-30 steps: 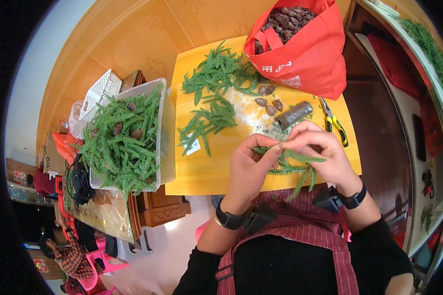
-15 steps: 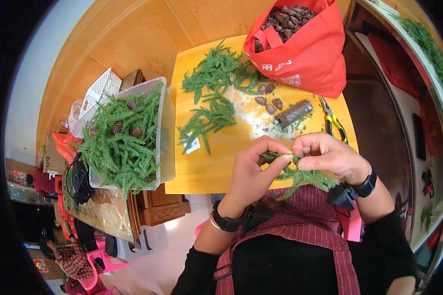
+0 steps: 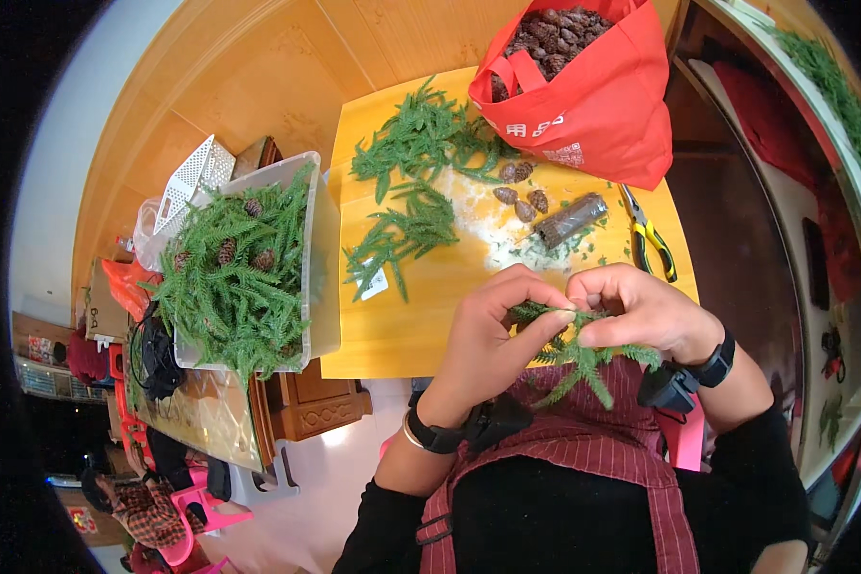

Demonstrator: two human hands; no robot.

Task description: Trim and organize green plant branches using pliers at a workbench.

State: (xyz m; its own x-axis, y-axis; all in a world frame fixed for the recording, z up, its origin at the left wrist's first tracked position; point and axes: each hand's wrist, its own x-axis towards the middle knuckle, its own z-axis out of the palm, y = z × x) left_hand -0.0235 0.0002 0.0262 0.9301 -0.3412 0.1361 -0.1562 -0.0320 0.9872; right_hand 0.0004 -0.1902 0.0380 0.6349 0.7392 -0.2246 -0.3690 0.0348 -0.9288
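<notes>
- Wood-panelled wall behind a yellow table.
- Clear bin heaped with green branches, against the table's left side.
- Red bag of pine cones, filling the far right corner.
- Left hand, thumb and forefinger pinched together on a green sprig over the table's near edge.
- Right hand at the sprig, thumb and forefinger apart; I can't tell whether it grips.
- Pliers, then a dark bundle, lying just beyond the hands.
- Loose cones near the bundle.
</notes>
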